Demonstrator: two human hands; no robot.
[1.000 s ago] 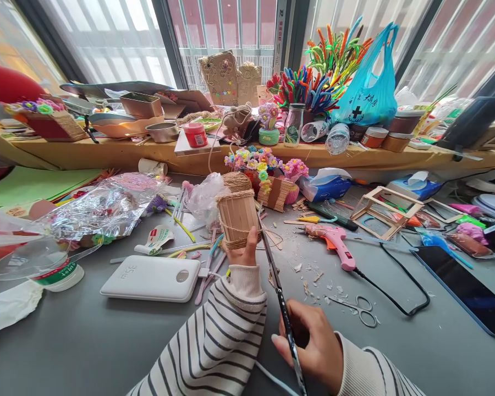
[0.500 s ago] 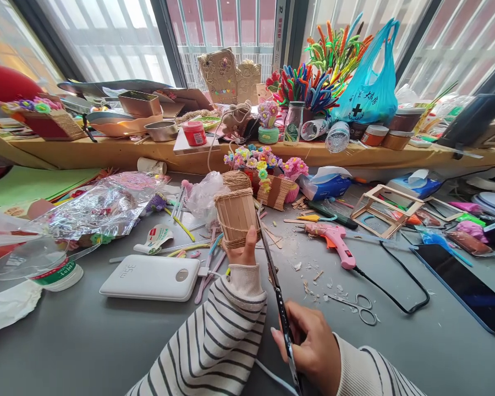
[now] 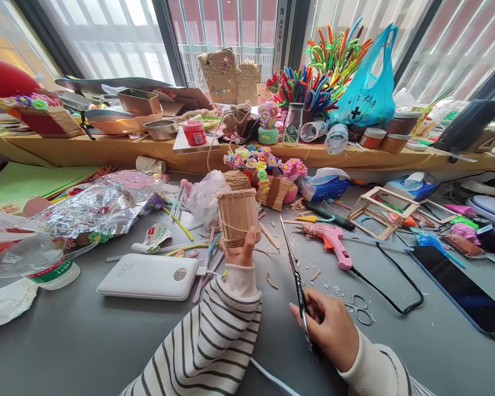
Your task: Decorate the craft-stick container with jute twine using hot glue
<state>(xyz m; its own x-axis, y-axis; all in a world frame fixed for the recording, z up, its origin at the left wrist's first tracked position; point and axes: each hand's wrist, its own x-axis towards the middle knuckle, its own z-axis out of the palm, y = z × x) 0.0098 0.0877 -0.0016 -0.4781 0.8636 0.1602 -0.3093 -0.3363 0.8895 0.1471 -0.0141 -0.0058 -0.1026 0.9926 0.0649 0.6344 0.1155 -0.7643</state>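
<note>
1. The left hand has a closed grip on the foot of the craft-stick cup. Its thumb lies on the lower twine band, and the cup stands upright over the worktop.
2. The right hand is wrapped round the scissors. The blades are together, with the tip clear of the cup on its right.
3. Any snip is best made with the cup steady and the thumb below the blades.
4. The glue gun lies near the tip, so steer clear of its cord.

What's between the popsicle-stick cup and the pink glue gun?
Head view: the blades of the long scissors, held in the right hand, plus a loose wooden stick lying beside the cup.
</note>
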